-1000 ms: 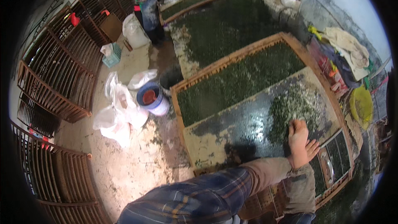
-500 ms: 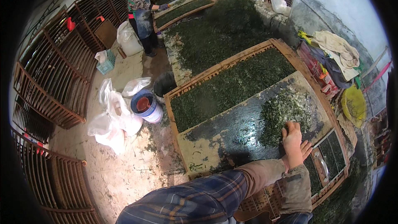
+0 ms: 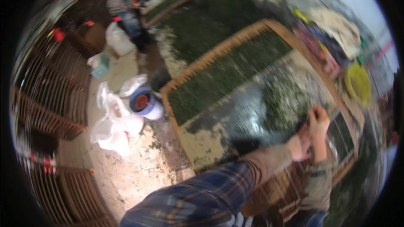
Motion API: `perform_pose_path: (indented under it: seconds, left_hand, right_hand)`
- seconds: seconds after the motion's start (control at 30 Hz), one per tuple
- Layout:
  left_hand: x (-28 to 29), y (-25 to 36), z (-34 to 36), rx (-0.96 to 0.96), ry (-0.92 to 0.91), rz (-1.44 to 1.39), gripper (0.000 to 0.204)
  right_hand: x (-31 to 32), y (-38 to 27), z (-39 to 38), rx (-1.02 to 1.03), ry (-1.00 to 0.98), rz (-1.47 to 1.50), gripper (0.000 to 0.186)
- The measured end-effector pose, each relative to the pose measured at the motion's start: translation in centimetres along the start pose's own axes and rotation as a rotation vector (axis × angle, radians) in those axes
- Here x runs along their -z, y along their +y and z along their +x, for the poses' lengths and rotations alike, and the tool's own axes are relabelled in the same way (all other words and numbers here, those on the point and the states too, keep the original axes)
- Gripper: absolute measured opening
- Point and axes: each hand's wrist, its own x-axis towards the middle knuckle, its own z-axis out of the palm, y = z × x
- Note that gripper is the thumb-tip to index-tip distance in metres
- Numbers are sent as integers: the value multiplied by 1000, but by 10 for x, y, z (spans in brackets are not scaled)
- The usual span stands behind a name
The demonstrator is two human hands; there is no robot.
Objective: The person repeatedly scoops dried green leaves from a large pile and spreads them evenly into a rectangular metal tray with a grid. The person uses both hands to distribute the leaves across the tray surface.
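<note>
Your right hand (image 3: pixel 318 122) is curled, fingers bunched over the green leaves (image 3: pixel 290 101) at 3 o'clock; can't tell if it's gripping any. Left hand (image 3: pixel 299 146) sits just under it, grip unclear. Leaves lie thin across the wooden tray (image 3: pixel 202 61), prob. for drying. Blue bucket (image 3: pixel 145 103) at 9.

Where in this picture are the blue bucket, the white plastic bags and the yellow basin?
blue bucket (image 3: pixel 145 104): head view, on its rim.
white plastic bags (image 3: pixel 112 122): head view, middle of the heap.
yellow basin (image 3: pixel 357 85): head view, its inside.
</note>
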Motion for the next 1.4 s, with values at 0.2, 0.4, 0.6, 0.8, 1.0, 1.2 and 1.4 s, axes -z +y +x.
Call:
perform_pose_path:
  seconds: [0.2, 0.4, 0.6, 0.8, 1.0, 1.2, 1.4]
  left_hand:
    - [20, 9, 9, -14, -76, 406, 100]
    - [10, 9, 9, 26, -162, 417, 104]
    - [7, 5, 7, 15, -148, 408, 105]
    - [4, 4, 7, 3, -124, 448, 104]
    - [2, 2, 5, 1, -107, 373, 109]
    - [0, -1, 6, 48, 4, 317, 119]
    - [1, 1, 6, 76, -11, 325, 124]
  right_hand:
    - [136, -5, -12, -321, 34, 192, 17]
    - [146, 20, -82, -485, 31, 160, 20]
    - [125, 64, -124, -224, -34, -345, 22]
    - [112, 77, -133, -266, -186, -386, 19]
    - [124, 69, -144, -81, -258, -329, 29]
    - [97, 54, -140, 109, -117, -599, 53]
    - [95, 63, -137, 224, -44, -541, 32]
